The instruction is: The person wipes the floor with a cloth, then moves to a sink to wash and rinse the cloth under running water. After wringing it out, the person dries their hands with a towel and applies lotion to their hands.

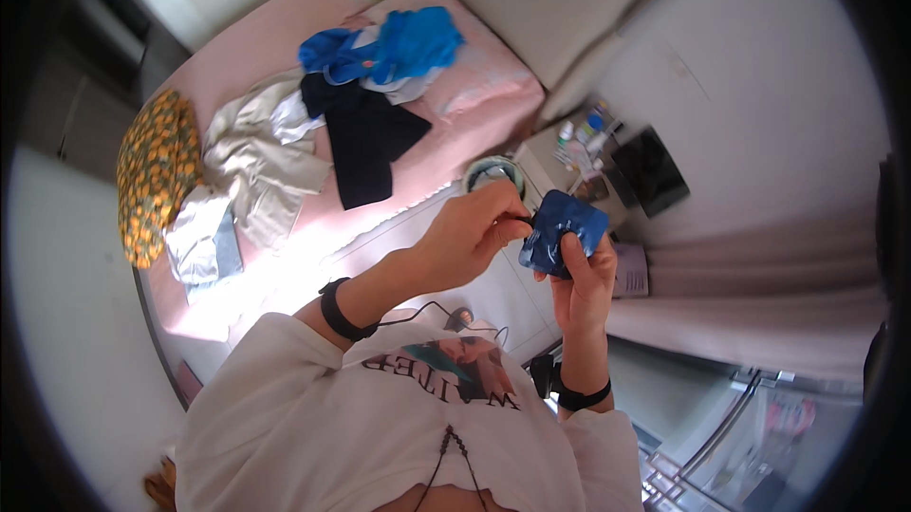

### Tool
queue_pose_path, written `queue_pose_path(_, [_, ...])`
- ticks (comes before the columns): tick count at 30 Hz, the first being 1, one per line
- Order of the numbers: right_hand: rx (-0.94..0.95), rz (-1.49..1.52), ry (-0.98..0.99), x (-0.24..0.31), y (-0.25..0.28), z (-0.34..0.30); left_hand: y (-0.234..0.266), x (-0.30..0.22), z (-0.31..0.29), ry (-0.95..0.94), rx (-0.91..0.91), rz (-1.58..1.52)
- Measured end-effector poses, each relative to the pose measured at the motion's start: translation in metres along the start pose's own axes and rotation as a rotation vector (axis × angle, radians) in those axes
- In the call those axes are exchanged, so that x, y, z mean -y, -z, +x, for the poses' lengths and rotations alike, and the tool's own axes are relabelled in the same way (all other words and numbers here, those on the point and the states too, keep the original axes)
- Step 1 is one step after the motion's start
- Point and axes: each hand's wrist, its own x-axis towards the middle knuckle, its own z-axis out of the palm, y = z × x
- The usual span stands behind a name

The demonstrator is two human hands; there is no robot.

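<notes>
My right hand (586,279) grips a flat, shiny dark-blue packet (560,237) with rounded corners, its thumb pressed on the front. Beside the packet's left edge, my left hand (482,232) is closed in a pinch. A small dark bit shows at its fingertips, but whether it is part of the packet I cannot tell. Both hands are raised in front of my chest, and a black band circles each wrist.
A pink-covered bed (256,66) holds blue clothes (413,42), black trousers (361,137), beige clothing (261,156) and a patterned cushion (157,175). Beyond the packet are a bin (493,168) and a nightstand (546,166) with bottles. A dark screen (651,170) and a curtain (750,294) lie right.
</notes>
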Motion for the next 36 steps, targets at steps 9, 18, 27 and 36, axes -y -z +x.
queue_pose_path(9, [0.159, -0.138, -0.016, -0.087, -0.118, 0.043, 0.142, 0.020, -0.054, 0.231, -0.159, 0.081])
queue_pose_path(18, [0.158, -0.043, -0.114, -0.109, -0.156, 0.049, 0.182, 0.029, -0.081, 0.271, -0.214, -0.338])
queue_pose_path(27, [0.117, -0.243, 0.035, -0.111, -0.161, 0.050, 0.172, 0.030, -0.079, 0.248, -0.291, -0.508])
queue_pose_path(36, [0.168, -0.487, 0.296, -0.101, -0.165, 0.041, 0.169, 0.037, -0.079, 0.418, -0.325, -0.053])
